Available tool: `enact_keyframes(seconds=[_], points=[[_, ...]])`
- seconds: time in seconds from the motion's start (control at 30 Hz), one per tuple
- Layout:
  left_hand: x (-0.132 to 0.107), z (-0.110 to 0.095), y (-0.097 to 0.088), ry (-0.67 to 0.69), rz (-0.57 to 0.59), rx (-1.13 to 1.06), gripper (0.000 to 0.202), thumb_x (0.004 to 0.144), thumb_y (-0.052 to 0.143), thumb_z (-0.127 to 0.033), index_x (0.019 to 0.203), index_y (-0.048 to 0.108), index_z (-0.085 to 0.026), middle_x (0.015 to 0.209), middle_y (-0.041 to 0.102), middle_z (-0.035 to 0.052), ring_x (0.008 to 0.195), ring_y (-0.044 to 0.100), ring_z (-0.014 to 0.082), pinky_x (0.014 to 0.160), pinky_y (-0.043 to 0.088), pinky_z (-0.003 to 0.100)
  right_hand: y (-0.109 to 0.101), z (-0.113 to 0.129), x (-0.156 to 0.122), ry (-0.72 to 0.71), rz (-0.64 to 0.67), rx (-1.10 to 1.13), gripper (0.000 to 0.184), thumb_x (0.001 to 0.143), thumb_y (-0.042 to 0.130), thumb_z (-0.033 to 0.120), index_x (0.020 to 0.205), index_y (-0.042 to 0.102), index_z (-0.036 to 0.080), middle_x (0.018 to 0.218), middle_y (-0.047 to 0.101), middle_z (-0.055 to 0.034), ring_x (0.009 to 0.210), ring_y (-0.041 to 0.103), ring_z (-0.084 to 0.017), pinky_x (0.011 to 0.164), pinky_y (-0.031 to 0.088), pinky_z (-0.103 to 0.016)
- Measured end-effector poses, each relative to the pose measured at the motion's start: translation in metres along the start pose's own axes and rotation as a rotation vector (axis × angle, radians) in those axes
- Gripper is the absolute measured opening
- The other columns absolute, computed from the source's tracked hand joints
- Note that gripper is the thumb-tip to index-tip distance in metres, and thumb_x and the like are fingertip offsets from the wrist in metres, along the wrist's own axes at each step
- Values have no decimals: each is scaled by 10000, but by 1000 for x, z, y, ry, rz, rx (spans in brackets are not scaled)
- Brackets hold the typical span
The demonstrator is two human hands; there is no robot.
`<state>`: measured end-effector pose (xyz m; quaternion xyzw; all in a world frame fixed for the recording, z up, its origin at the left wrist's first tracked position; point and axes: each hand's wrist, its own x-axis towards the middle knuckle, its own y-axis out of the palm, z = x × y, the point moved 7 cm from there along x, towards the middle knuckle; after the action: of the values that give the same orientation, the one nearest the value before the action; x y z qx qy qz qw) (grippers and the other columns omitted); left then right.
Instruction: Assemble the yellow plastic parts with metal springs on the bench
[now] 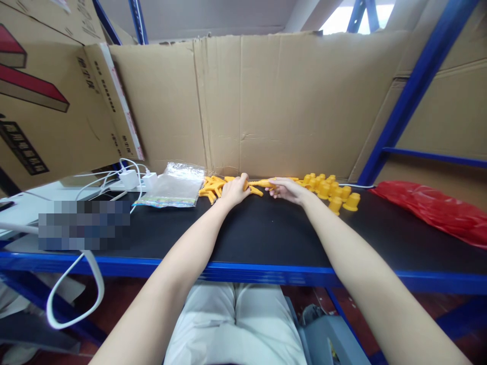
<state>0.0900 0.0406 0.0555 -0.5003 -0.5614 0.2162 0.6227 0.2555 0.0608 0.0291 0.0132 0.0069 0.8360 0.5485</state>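
A pile of yellow branched plastic parts [211, 187] lies at the back of the black tabletop. My left hand [234, 191] is at the right side of this pile, its fingers closed around a yellow part that sticks out toward the right. My right hand [288, 190] pinches the near end of a slim yellow plastic piece [261, 183], which spans the gap between both hands. Whether that piece joins the part in my left hand cannot be made out. Right of my right hand stand several yellow cup-shaped pieces [335, 204] with flared rims.
A clear plastic bag [177, 187] lies left of the pile, beside white chargers [129, 179] and cables. A red plastic bag [429, 208] rests at the right. Cardboard [297, 101] walls the back, and a blue metal edge [266, 272] runs along the front.
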Motion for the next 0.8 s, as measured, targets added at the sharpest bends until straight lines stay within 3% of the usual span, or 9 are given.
enact_keyframes(seconds=[0.17,0.27,0.4,0.5,0.63,0.8], points=[[-2,-5,-3,50,-29,-77,531,847,464,-494,1279,331,-216,1175,585,111,1018,591,254,797,450,339,-12,7,1,-21,-139,81,126,858,518,258,853,593,157,778,653,-56,573,548,-102,542,442,-226],[-2,-8,-3,89,-40,-126,605,862,445,-464,1354,226,-189,1272,515,137,1074,561,239,836,449,335,-22,12,-2,-64,-254,121,151,879,480,286,836,571,173,766,645,-48,560,542,-102,542,452,-229],[-2,-8,9,155,34,-59,488,844,469,-353,1273,379,-138,1222,533,141,1113,525,237,915,424,341,-36,13,-5,-113,-365,162,84,857,511,283,864,530,201,788,649,-22,596,573,-97,544,465,-214],[-2,-5,27,186,178,30,427,836,466,-327,1226,469,-152,1220,538,126,1148,494,247,971,389,364,-45,11,-3,-170,-449,113,99,810,570,267,873,519,210,808,652,-21,669,609,-113,556,478,-213],[-3,-3,41,180,307,70,406,865,402,-331,1226,501,-174,1249,538,116,1193,452,264,988,370,409,-45,14,1,-322,-532,-145,289,713,673,253,974,555,216,913,662,-39,827,627,-163,683,516,-281],[-2,-3,41,166,311,64,405,854,413,-332,1221,498,-184,1241,547,113,1193,451,260,979,378,416,-16,18,5,-523,-415,-866,385,722,647,190,1104,597,204,1160,625,-67,1082,562,-213,979,398,-410]])
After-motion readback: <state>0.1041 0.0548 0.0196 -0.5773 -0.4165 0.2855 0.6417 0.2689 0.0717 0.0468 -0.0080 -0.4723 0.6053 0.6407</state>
